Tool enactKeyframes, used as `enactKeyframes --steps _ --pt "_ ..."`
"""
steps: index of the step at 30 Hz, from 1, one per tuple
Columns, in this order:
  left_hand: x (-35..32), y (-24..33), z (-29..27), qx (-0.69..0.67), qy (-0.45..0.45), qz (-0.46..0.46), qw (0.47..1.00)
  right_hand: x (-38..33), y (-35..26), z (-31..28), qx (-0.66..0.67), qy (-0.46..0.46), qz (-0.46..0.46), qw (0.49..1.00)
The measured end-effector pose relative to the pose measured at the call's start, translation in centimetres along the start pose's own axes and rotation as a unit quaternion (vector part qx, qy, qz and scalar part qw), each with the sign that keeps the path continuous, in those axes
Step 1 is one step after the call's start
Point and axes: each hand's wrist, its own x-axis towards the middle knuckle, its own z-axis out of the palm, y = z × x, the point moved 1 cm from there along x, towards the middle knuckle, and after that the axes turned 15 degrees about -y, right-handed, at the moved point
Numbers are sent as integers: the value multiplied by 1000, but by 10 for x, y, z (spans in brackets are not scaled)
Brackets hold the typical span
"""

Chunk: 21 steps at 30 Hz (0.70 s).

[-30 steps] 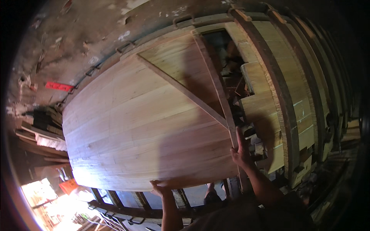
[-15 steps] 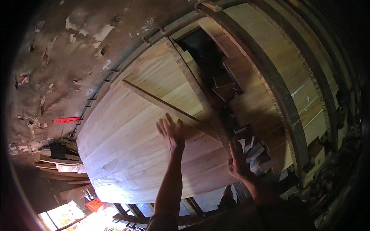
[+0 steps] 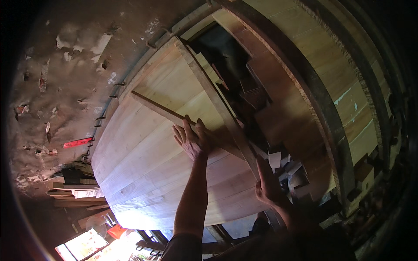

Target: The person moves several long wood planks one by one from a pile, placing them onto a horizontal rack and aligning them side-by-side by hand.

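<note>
Panel: the large pale planked wooden panel [image 3: 148,174] leans up against the flaking dark wall [image 3: 56,87], a thin diagonal wooden batten [image 3: 159,108] crossing its upper part.
Left hand: the left hand [image 3: 191,140] is flat on the planks just below the batten, fingers spread, pressing and gripping nothing.
Right hand: the right hand [image 3: 267,187] is at the panel's right edge rail [image 3: 217,104]; I cannot tell whether the fingers are wrapped round it.
Risk: with one open palm and an uncertain edge hold, the panel could tip or slide sideways toward the cluttered wooden offcuts [image 3: 287,167].
Cause: uneven push, splintery edge.
</note>
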Motion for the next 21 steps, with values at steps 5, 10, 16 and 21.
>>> enactKeyframes --steps 5,10,16,21 --pt "-3 -8 -3 -3 -8 -16 1000 -5 10 7 -10 -13 0 1000" --pt "3 -2 4 2 -11 9 1000 -1 6 5 -25 -12 35 999" --pt "3 -4 9 29 9 27 999 -4 10 -5 120 -29 32 992" --pt "2 -6 13 19 27 43 999 -51 49 6 264 -76 125 953"
